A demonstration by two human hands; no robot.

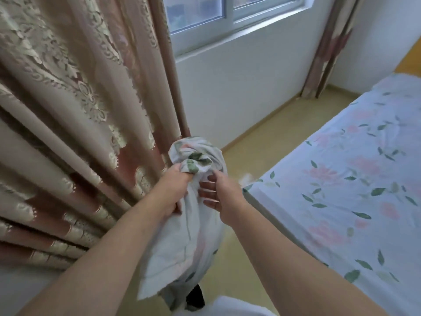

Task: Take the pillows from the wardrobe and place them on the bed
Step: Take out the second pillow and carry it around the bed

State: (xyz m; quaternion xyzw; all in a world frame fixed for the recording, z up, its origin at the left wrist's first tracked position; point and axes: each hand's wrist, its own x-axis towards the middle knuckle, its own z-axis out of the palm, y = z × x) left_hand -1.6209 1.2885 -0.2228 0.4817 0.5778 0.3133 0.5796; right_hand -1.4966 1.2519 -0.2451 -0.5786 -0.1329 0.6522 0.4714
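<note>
A limp white pillow (193,238) with a green leaf and pink flower print hangs in front of me, bunched at its top end. My left hand (175,188) is clenched around that bunched part. My right hand (218,195) presses flat against the pillow's right side, fingers spread. The bed (355,179), covered in a sheet of the same floral print, lies to the right, its near corner a short way from my right hand. No wardrobe is in view.
A heavy pink and beige patterned curtain (68,133) fills the left side, touching my left arm. A window (227,17) and white wall stand ahead. Yellowish floor (273,133) runs between wall and bed. A second curtain (330,49) hangs at the far corner.
</note>
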